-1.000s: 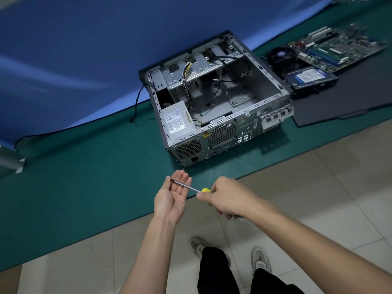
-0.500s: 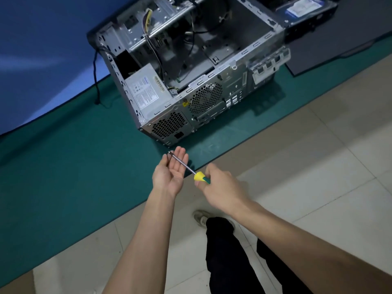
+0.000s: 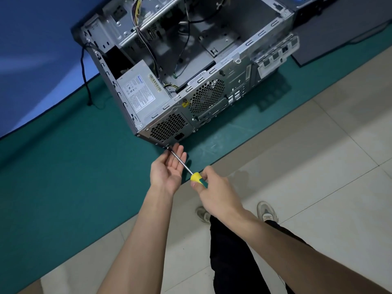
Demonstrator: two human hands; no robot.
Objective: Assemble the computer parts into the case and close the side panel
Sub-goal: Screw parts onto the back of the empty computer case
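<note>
An open grey computer case (image 3: pixel 212 96) lies on its side on the green mat (image 3: pixel 63 166), its rear panel facing me. A power supply (image 3: pixel 140 92) sits in its near left corner, with loose cables above. My right hand (image 3: pixel 214 192) grips the yellow-green handle of a screwdriver (image 3: pixel 184 164). The shaft runs up-left and its tip touches the lower rear corner of the case under the power supply vent. My left hand (image 3: pixel 167 170) lies palm up under the shaft, fingers straight, the shaft resting across them.
A blue cloth (image 3: pixel 42 49) covers the ground at the left behind the mat. A dark panel (image 3: pixel 339 35) lies right of the case with a drive partly visible at the top edge. Pale floor tiles (image 3: pixel 307 155) lie to the right. My shoes and dark trousers are below.
I have come closer to the case. Both hands moved forward with the screwdriver, and its tip now meets the lower rear corner of the case.
</note>
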